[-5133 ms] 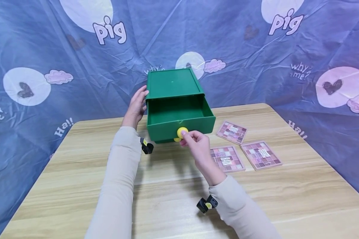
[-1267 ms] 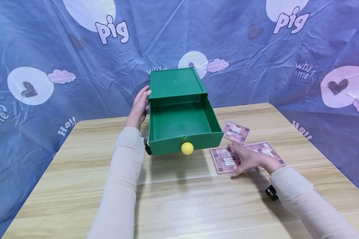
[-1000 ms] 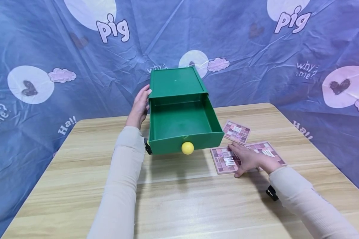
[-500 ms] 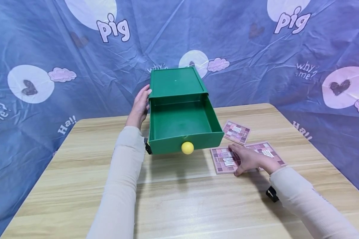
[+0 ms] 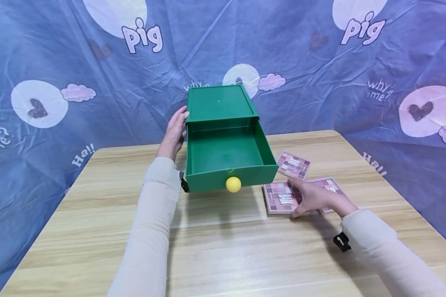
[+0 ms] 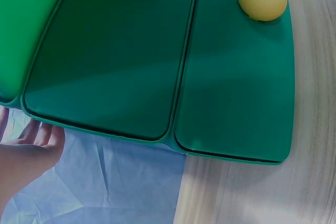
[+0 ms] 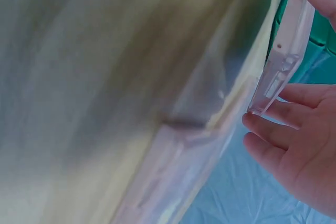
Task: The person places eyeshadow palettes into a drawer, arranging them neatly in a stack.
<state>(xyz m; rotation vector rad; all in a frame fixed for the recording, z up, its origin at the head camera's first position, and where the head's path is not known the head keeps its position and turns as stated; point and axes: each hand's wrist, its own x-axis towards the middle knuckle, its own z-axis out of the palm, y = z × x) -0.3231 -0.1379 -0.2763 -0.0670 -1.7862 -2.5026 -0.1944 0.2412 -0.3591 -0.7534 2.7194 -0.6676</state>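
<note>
A green drawer cabinet (image 5: 219, 103) stands on the table with its top drawer (image 5: 204, 181) pulled out, its bare floor visible. That drawer has a round yellow knob (image 5: 233, 184). My left hand (image 5: 174, 134) rests against the cabinet's left side, its fingers (image 6: 44, 135) along the wall in the left wrist view. On the right, my right hand (image 5: 314, 197) pinches a pink eyeshadow palette (image 5: 280, 198), thumb at the near edge and fingers at the far edge. The right wrist view shows the palette (image 7: 291, 40) on edge between thumb and fingertips.
Two more pink palettes lie on the wooden table (image 5: 223, 255): one palette (image 5: 294, 165) behind my right hand, another palette (image 5: 328, 185) partly hidden by it. Lower drawers (image 6: 105, 61) with yellow knobs are closed. A blue printed cloth (image 5: 301, 53) hangs behind.
The top drawer has come out further. My right hand has left its knob, moved right to the palette and just tipped it up slightly. My left hand stays on the cabinet.
</note>
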